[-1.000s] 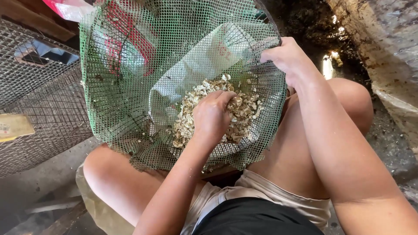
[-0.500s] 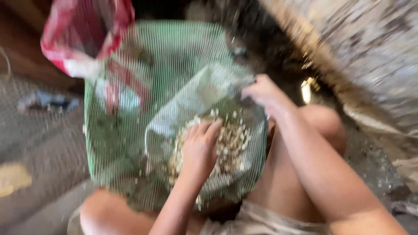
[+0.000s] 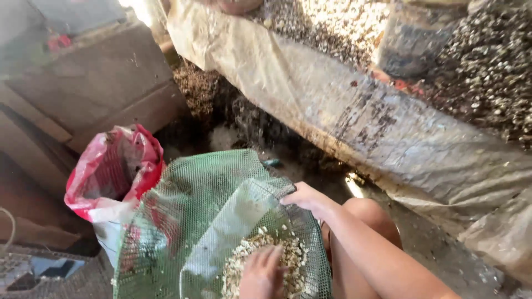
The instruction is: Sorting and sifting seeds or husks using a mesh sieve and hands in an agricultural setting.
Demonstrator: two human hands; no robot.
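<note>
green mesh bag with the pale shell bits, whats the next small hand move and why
Probably close the left hand on a handful of the pale broken shell pieces. It already rests on the pile inside the green mesh bag, and the right hand grips the bag's rim, holding its mouth open.

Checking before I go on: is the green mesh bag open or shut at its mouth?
Open. The right hand holds the green mesh bag by its rim, and the left hand rests on the pale shell pieces inside.
</note>
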